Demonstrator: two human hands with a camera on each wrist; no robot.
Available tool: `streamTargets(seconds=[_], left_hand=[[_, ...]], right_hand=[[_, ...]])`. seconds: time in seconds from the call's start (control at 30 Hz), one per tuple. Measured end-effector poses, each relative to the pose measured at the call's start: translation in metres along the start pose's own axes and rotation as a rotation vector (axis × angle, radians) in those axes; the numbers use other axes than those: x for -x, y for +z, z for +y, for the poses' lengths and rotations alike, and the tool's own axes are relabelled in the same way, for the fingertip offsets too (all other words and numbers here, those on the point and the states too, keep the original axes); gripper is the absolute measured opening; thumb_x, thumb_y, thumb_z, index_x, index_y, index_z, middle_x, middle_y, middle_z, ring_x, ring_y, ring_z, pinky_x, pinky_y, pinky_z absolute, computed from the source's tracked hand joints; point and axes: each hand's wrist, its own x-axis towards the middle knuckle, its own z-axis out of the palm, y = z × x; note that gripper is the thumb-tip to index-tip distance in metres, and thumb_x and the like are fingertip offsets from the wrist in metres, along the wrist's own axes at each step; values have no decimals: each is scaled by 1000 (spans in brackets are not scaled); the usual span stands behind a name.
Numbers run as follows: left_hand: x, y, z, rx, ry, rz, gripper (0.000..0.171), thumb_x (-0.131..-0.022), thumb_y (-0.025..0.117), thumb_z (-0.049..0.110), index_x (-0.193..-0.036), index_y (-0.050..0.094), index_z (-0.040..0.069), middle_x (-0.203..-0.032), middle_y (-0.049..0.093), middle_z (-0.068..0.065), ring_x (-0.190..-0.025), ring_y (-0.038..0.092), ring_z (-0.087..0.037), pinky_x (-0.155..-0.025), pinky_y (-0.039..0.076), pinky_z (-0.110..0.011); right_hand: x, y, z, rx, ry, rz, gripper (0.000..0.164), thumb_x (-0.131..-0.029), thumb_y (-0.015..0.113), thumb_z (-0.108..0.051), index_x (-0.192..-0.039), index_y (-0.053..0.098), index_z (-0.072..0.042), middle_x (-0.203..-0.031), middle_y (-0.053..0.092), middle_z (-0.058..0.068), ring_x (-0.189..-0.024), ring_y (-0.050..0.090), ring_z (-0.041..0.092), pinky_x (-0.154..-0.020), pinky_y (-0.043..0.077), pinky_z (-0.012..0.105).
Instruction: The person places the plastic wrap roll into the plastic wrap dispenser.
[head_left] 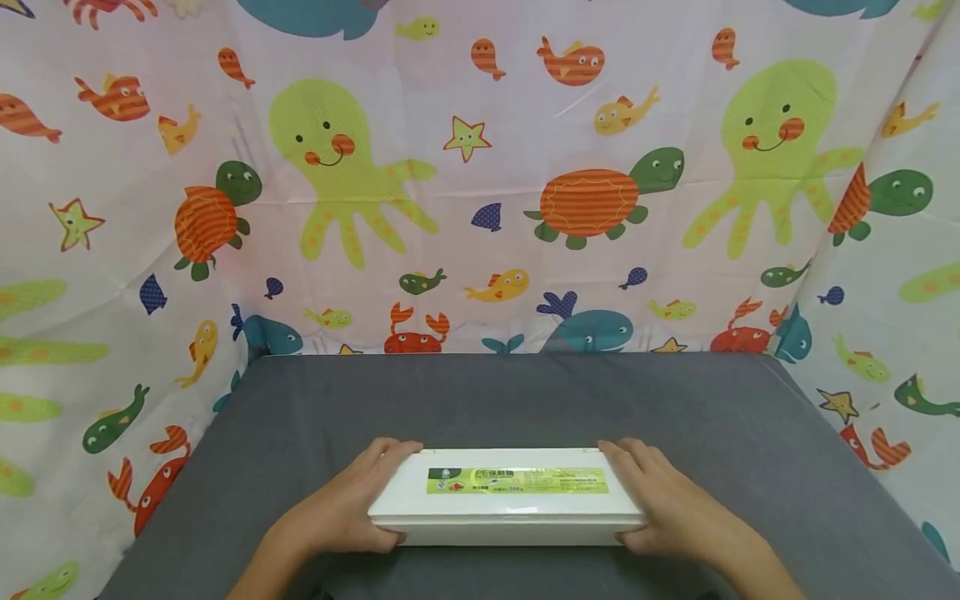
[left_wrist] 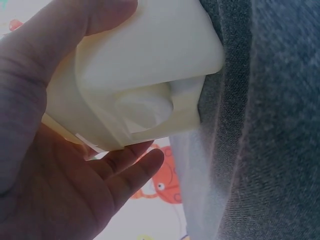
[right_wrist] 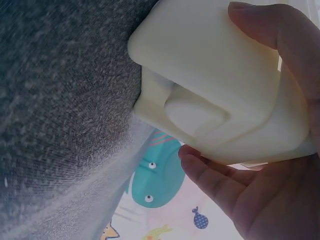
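A long white cling film box (head_left: 507, 532) with a green and yellow label (head_left: 517, 481) on its lid lies on the grey cloth near the front edge of the head view. My left hand (head_left: 352, 498) grips its left end, thumb on the near side and fingers at the far side. The opposite end is held the same way by my right hand (head_left: 667, 500). In the left wrist view the box's end (left_wrist: 145, 55) shows a rounded knob in a recess. A similar recessed knob appears on the box's other end (right_wrist: 210, 60) in the right wrist view.
Grey cloth (head_left: 510, 400) covers the table under the box. Behind it and along both sides hangs a white curtain (head_left: 465, 233) printed with sea animals.
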Motion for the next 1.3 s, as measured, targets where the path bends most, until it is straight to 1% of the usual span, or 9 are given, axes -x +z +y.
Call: streamTargets(seconds=[0.17,0.37,0.53,0.83,0.93,1.1,1.17,1.23,1.3], left_hand=[[0,-1,2,-8,-2,-4,105,-67,90,27,-152,28,38,-137,38,7,-118,41,-15,-90,45,-41],[2,-2,5,-14,-3,-12,103,-69,90,28,-152,28,37,-137,39,5,-117,42,-15,-89,45,-42],[3,-2,7,-18,-6,-16,103,-70,90,31,-152,28,36,-137,39,4,-117,42,-16,-90,45,-43],[4,-3,9,-21,0,-14,102,-70,90,32,-152,28,36,-136,39,5,-117,42,-15,-89,46,-42],[4,-3,8,-15,0,-16,103,-70,90,35,-152,28,36,-137,39,5,-116,42,-15,-90,46,-42],[4,-3,4,44,-41,-56,109,-70,87,55,-155,21,39,-144,35,4,-120,41,-17,-90,45,-45],[5,-5,4,88,-63,-72,110,-70,84,61,-156,17,41,-149,32,3,-124,39,-18,-93,44,-49],[7,-9,3,142,-73,-68,108,-72,82,61,-156,17,41,-152,30,2,-129,37,-20,-97,42,-55],[10,-16,2,191,-70,-44,103,-78,81,56,-157,18,38,-155,27,0,-136,34,-24,-100,37,-61]], right_hand=[[0,0,1,8,-24,32,103,-61,93,-27,-148,41,-7,-132,50,9,-112,49,24,-85,49,46],[-2,-1,2,-31,26,-16,105,-64,93,-30,-151,38,-11,-139,47,8,-117,47,25,-90,47,49],[-3,-2,4,-88,60,-52,106,-65,93,-26,-154,35,-14,-146,43,9,-120,46,28,-92,46,54],[-3,-2,6,-97,57,-49,107,-67,92,-28,-156,33,-17,-151,40,11,-127,45,32,-97,44,58],[-2,-2,7,-117,68,-59,110,-67,93,-34,-157,31,-22,-153,37,11,-130,43,32,-97,43,60],[-1,-4,9,-159,84,-74,119,-63,90,-58,-159,24,-33,-158,30,8,-136,38,32,-99,40,62],[0,-6,9,-178,67,-57,119,-63,87,-64,-159,24,-33,-158,31,8,-137,37,32,-99,40,63],[0,-9,10,-184,46,-27,115,-66,83,-68,-159,26,-31,-158,32,8,-136,37,33,-97,41,63],[1,-14,12,-193,26,21,107,-72,79,-66,-158,28,-29,-157,33,8,-136,38,33,-96,41,63]])
